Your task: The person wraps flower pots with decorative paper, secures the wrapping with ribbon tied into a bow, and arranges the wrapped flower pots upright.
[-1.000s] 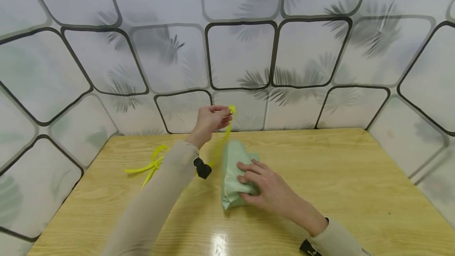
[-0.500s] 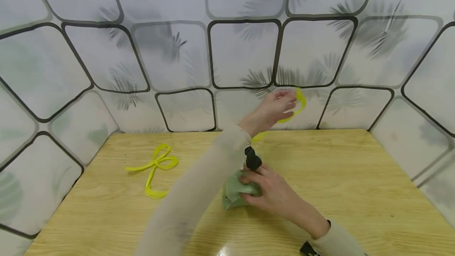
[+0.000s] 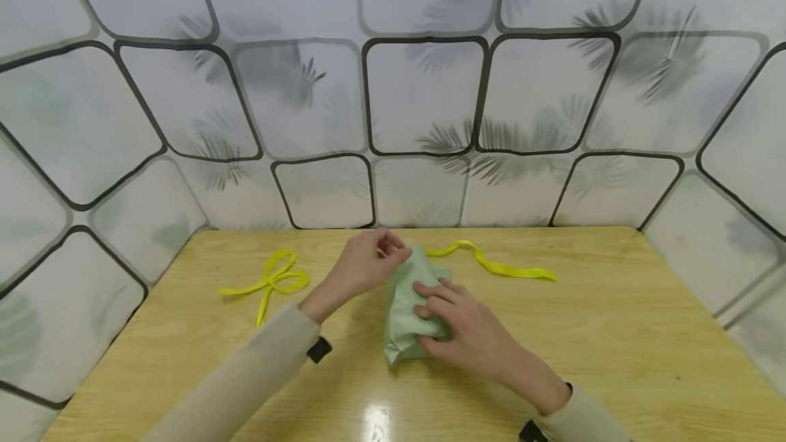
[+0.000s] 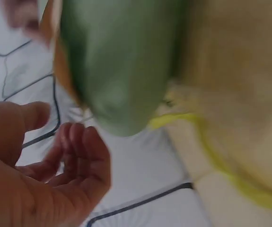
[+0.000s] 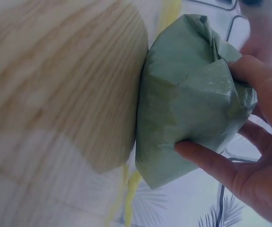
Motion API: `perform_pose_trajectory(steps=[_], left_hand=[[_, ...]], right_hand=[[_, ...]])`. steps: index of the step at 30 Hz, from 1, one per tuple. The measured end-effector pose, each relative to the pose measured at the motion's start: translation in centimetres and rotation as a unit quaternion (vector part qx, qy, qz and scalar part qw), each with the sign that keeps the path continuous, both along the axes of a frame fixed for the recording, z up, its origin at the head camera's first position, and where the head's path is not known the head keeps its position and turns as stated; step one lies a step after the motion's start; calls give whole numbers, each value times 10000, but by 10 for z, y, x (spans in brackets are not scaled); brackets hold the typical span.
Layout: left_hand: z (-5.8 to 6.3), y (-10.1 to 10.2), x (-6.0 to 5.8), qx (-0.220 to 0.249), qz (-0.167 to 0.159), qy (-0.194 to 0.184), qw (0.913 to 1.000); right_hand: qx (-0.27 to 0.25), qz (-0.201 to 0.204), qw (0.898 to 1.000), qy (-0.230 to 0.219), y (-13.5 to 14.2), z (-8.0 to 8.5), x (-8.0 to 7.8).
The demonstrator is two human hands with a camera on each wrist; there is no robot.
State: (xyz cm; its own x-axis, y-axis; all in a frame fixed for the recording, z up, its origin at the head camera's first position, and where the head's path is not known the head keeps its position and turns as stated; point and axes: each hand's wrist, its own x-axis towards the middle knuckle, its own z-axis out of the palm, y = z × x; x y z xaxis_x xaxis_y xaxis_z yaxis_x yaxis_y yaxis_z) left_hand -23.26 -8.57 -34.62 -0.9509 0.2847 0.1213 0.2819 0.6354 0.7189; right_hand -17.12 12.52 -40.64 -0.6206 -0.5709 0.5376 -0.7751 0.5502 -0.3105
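A pale green package [image 3: 408, 309] in crinkled plastic stands on the table, yellow ribbon [image 3: 500, 267] trailing from behind it toward the right. My right hand [image 3: 469, 322] grips the package from the right; in the right wrist view its thumb and fingers spread over the folded wrap [image 5: 188, 104]. At the package's far upper end is my left hand [image 3: 368, 261], fingers loosely bent. The left wrist view shows that hand [image 4: 65, 165] with thumb and fingers apart and nothing between them, close beside the package [image 4: 121, 71]; whether it touches is unclear.
More yellow ribbon [image 3: 285, 282] lies looped on the left of the wooden table [image 3: 614, 333]. A patterned cloth wall [image 3: 424, 101] rises along the table's back edge and both sides.
My left hand swung right with the ribbon across the package, let it go, and came back left to the package's far end. The ribbon's end now lies on the right. My right hand stayed put.
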Motion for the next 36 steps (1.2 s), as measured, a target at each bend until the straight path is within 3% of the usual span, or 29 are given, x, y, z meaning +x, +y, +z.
perform_pose_trajectory(steps=[2,5,9,12,15,19,27,31,36], left_hand=[[-15,-13,20,175,-51,181,9997],[-35,-25,44,231,-712,828,9938],[-48,-30,61,-117,-1267,2210,9669],[-48,-30,65,-382,-1449,2879,9459],[-47,-30,65,-419,-1968,2851,9372],[-47,-29,66,-337,-2251,2538,9401],[-55,-17,69,-394,-1818,2860,9400],[-54,-14,71,-436,-1635,2828,9441],[-52,-8,73,-861,-1387,2981,9405]], right_hand=[[41,-102,9999,-41,1,0,1],[131,-186,9997,-120,2,1,2],[111,-268,9993,-229,2,1,3],[59,-277,9993,-256,2,0,2],[42,-263,9993,-275,2,0,2],[51,-252,9992,-298,2,0,1],[-222,-307,9977,-567,4,-1,0],[-247,-374,9963,-729,5,-1,0],[-138,-464,9951,-859,5,0,0]])
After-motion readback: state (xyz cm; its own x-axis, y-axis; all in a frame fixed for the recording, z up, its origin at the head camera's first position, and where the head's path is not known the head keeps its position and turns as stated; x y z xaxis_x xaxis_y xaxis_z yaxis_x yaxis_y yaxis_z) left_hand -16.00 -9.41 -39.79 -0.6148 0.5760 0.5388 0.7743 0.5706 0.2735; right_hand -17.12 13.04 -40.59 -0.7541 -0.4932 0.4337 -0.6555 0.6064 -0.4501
